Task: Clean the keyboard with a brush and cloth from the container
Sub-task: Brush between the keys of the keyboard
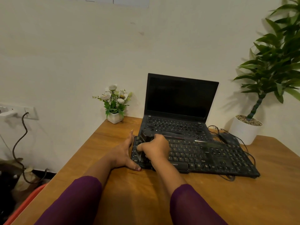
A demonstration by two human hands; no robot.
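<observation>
Black plastic keyboard (211,156) looks light & slidy, so flat left hand (125,151) props its end beside right hand (155,148), which grips brush (145,136).

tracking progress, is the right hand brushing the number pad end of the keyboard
No, the right hand holds the brush at the left end of the keyboard, next to the left hand resting against that edge.

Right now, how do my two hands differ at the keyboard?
The left hand lies open against the external keyboard's left edge; the right hand is curled round a black brush. The left hand rests on the table beside the keys; the right hand is over them. Both are at the keyboard's left end.
</observation>
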